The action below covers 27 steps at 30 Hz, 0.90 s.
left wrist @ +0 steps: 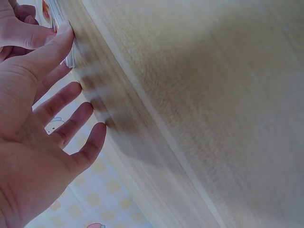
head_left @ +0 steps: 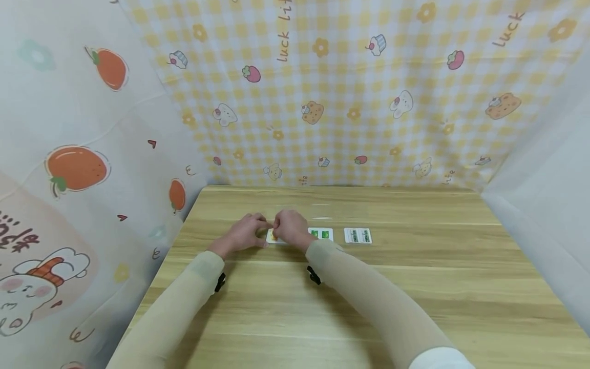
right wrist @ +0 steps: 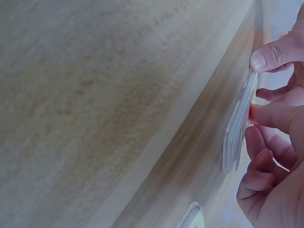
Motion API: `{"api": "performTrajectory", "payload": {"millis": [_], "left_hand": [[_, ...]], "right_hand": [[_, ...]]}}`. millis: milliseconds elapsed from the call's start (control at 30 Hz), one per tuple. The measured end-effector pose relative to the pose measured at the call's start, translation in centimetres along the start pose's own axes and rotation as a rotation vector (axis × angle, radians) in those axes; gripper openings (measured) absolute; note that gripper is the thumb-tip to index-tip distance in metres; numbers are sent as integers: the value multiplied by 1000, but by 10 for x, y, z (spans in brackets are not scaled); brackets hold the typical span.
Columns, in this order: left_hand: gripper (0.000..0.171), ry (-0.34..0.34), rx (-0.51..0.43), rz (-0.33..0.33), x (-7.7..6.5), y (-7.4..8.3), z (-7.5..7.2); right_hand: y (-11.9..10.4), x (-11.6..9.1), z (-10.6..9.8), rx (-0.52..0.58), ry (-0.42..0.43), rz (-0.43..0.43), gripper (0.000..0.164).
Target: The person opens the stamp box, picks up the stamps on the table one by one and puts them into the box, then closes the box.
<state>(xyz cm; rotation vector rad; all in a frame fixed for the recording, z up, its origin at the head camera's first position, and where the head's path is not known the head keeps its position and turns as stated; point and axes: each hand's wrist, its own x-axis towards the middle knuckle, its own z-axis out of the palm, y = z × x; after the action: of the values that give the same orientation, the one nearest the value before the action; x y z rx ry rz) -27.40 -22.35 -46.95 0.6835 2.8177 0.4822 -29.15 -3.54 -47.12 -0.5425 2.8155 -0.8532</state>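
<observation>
My left hand [head_left: 244, 233] is at the left end of a small stack of picture cards [head_left: 271, 238], thumb and index finger at its near and far edges. Its other fingers spread out loosely over the wood in the left wrist view. From the right, my right hand [head_left: 291, 227] reaches over the same stack and covers most of its orange-yellow picture. In the right wrist view the cards [right wrist: 233, 140] lie flat with layered edges. There the right hand's [right wrist: 275, 175] thumb and curled index finger pinch at the top face; I cannot tell how many cards they hold.
Right of the hands lie a card with green pictures [head_left: 324, 233], partly behind the right wrist, and a card with dark green pictures [head_left: 357, 236]. The wooden table [head_left: 415, 287] meets a yellow checked cloth [head_left: 341, 128] behind and a printed cloth [head_left: 115, 215] at left.
</observation>
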Motion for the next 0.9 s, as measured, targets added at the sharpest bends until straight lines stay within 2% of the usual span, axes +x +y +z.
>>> {"api": "performTrajectory", "payload": {"millis": [267,400,567,900], "left_hand": [[63,5,3,18,-2,3,-3],[63,-5,8,9,-2,3,-3],[62,-2,24,15,1,4,-2],[63,-3,79,25,2,10,-8]], "right_hand": [[-1,0,-1,-35,31,7,9],[0,2,-3,-15,31,-1,7],[3,3,-19,-1,48,-9,12],[14,10,-51,-131,67,-20,8]]}}
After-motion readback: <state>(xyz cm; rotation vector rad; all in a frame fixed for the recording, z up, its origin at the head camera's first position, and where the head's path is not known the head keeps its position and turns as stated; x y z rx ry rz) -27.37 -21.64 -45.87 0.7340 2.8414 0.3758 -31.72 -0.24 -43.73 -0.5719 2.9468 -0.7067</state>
